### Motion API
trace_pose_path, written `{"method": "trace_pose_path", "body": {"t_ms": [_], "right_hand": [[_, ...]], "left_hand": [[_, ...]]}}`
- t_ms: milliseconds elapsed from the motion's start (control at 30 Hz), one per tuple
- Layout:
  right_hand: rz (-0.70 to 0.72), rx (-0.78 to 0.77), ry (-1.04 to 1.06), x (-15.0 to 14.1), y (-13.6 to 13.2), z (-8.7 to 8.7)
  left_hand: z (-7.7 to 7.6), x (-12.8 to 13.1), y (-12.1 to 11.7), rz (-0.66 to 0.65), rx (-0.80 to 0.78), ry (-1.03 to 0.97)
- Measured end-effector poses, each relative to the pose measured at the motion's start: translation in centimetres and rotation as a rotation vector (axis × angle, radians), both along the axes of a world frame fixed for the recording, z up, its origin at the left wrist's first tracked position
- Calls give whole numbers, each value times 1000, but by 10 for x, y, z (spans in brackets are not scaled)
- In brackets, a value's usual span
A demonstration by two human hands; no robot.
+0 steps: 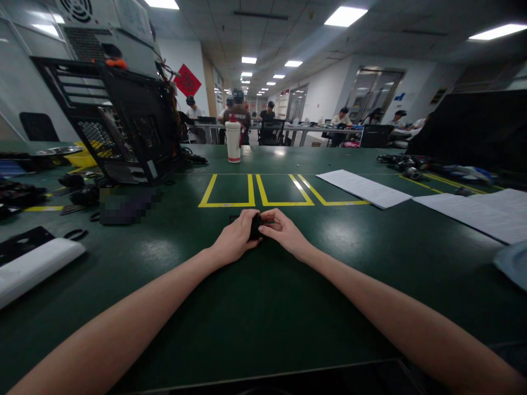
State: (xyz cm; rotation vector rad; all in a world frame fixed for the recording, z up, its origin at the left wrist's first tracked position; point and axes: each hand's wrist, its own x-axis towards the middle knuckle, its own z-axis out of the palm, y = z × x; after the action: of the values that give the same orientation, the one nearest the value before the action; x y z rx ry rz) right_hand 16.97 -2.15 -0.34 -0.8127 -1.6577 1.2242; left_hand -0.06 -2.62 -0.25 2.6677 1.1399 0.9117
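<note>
Close together over the green table [263, 307], both hands are on a small black object [256, 226]. My left hand [236, 237] is wrapped round its left side, with the thumb low and the fingers over the top. From the right, my right hand [285, 232] pinches its edge between thumb and fingertips. The fingers cover much of the object, and its exact kind does not show. A dark flat piece [233, 218] pokes out behind my left hand; whether it belongs to the same object I cannot tell.
Yellow tape outlines [284, 204] lie just beyond my hands. Behind them stands a white cup [233, 144]. An open computer case [135, 126] rises at the left, near a white bar-shaped thing [45, 266]. Paper sheets [362, 187] lie at the right. People work at far tables.
</note>
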Motion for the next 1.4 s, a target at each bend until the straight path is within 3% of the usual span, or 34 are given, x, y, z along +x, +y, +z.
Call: {"method": "trace_pose_path", "body": {"t_ms": [133,267,600,833,1133,1400], "right_hand": [[18,-44,-63,1,-1,1],[78,26,-19,1,-3,2],[-16,-26,-56,-1,-2,2],[91,-3,-5,2,-3,3],[2,-34,-29,-1,-3,5],[87,-24,-20,3,-4,6]], "left_hand": [[-1,-1,0,2,1,-1],[-1,-1,0,-1,4,-6],[-1,-1,0,1,-3,-17],[-3,-1,0,3,-10,-5],[-1,-1,-1,-15,-15,-25],[-1,-2,-1,-11,-20,-14]]}}
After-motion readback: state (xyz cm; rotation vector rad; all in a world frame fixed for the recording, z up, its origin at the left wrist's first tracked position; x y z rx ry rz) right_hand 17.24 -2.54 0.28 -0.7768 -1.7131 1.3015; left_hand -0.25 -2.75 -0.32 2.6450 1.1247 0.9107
